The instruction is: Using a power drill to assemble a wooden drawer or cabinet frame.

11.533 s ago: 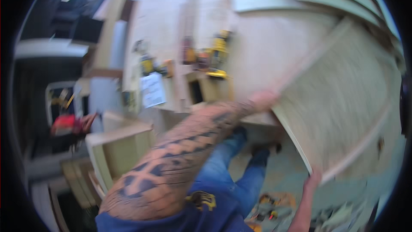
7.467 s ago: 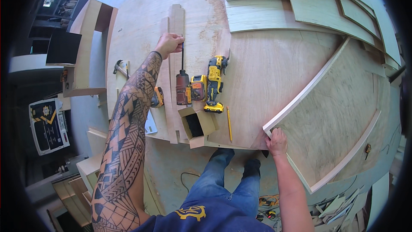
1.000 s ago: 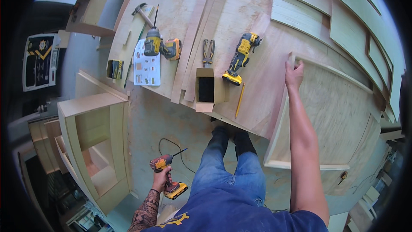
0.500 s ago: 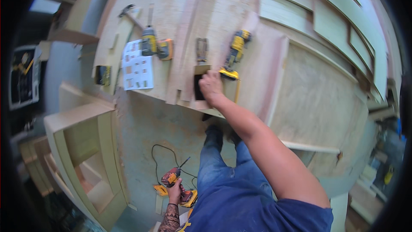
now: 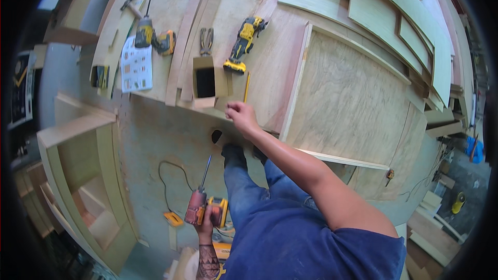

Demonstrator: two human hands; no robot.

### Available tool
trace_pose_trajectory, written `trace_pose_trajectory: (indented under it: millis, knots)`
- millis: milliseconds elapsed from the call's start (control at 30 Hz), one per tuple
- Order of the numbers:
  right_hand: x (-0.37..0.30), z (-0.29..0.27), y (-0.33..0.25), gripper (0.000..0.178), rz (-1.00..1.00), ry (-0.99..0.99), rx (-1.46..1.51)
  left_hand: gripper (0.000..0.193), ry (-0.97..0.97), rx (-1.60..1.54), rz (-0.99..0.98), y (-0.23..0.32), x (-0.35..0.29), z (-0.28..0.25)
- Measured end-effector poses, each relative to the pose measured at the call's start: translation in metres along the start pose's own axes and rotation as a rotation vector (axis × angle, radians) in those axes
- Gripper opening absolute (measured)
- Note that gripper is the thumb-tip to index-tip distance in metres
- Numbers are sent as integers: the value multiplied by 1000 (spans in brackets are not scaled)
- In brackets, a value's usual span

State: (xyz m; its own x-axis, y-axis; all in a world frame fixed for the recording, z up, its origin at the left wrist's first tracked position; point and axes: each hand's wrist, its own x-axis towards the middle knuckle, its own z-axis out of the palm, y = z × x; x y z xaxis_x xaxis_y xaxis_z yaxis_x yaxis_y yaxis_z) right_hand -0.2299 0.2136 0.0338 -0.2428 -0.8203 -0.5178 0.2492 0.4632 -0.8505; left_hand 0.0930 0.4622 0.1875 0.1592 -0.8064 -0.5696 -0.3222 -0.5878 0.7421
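My left hand [image 5: 205, 223] grips a red and black cordless impact driver [image 5: 195, 206] low on the left, its long bit [image 5: 206, 171] pointing up and away. My right hand [image 5: 243, 117] is closed in a pinch just off the workbench's near edge; anything between its fingertips is too small to make out. Beside it, to the left, stands an open cardboard box [image 5: 223, 80] with dark contents. Just past that hand lies a yellow pencil [image 5: 247, 88]. Behind the box are pliers [image 5: 207, 40] and a yellow and black cordless tool [image 5: 241, 46].
On the bench's left are another cordless driver [image 5: 144, 32], a hammer [image 5: 134, 6] and a printed sheet [image 5: 137, 67]. A framed wooden panel [image 5: 347, 93] lies at right, with stacked boards [image 5: 373, 31] behind. A wooden cabinet frame [image 5: 106, 161] stands left; a cord [image 5: 161, 168] crosses the floor.
My right hand has come out of the cardboard box and back toward me, fingers pinched. My left hand has raised the impact driver, its bit now more upright. The view has shifted right.
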Motion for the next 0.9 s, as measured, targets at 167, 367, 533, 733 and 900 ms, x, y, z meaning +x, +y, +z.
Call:
trace_pose_trajectory:
  millis: [167,367,533,733,900]
  knots:
    - [-141,-53,6,13,652,-106,598,33,-75,115,107,35,-35,52]
    - [-204,-101,24,10,772,-78,739,37,-156,106,139,3,-83,77]
    - [-251,-123,40,14,725,-136,682,36,-168,-68,71,-42,-120,81]
    - [-292,-144,51,15,673,-170,516,27,-187,-329,-135,-79,-165,101]
    - [-290,-165,62,17,726,-205,417,26,-205,-686,-232,-102,-187,136]
